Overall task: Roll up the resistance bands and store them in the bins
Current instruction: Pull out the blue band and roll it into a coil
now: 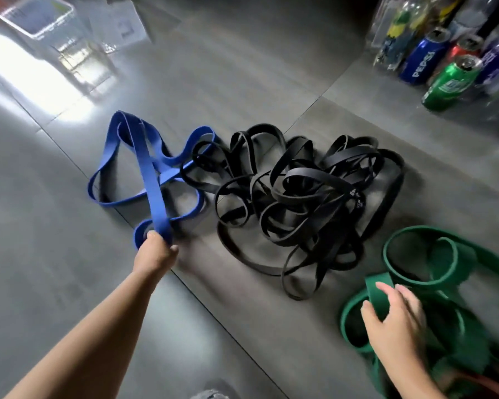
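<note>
My left hand (156,250) grips the blue band (144,168) at its near end, fingers closed around the strap. From there the band runs away from me toward the far left, and its other loops lie loose on the floor (41,254). My right hand (395,321) holds a fold of the green band (421,254) at the near right. The black bands (300,203) lie tangled between them. A clear bin (38,15) stands far left, well apart; the left hand is nearer to it. I think the blue band needs straightening along this line before rolling.
</note>
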Action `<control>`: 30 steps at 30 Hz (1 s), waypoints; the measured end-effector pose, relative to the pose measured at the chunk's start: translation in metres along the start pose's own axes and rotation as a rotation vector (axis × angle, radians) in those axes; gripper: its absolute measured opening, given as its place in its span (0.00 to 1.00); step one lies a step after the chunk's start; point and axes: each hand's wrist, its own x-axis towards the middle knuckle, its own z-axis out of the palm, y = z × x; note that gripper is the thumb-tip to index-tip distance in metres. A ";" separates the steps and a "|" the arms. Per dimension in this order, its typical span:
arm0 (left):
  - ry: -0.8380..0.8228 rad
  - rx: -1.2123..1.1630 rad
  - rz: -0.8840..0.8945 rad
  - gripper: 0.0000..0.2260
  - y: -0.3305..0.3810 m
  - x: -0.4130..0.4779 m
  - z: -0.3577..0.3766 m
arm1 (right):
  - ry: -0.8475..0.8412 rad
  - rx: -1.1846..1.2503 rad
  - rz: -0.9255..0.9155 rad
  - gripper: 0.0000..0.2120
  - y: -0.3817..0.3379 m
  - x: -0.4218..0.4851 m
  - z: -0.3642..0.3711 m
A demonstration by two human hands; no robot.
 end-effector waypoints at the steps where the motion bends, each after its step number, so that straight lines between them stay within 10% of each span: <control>1: -0.016 0.004 0.016 0.13 -0.006 -0.007 0.003 | -0.019 0.012 -0.017 0.23 -0.003 -0.006 0.001; 8: -0.196 0.156 0.292 0.13 0.006 -0.095 -0.033 | -0.102 0.060 -0.217 0.10 -0.043 -0.059 -0.032; 19: -0.204 0.252 1.020 0.11 0.088 -0.275 -0.228 | -0.200 0.012 -0.459 0.25 -0.122 -0.111 -0.213; 26: -0.235 0.011 1.253 0.12 0.085 -0.400 -0.298 | -0.564 0.088 -0.662 0.49 -0.211 -0.175 -0.321; 30: -0.206 -0.323 1.282 0.09 0.079 -0.444 -0.326 | -0.594 0.525 -0.770 0.32 -0.222 -0.225 -0.347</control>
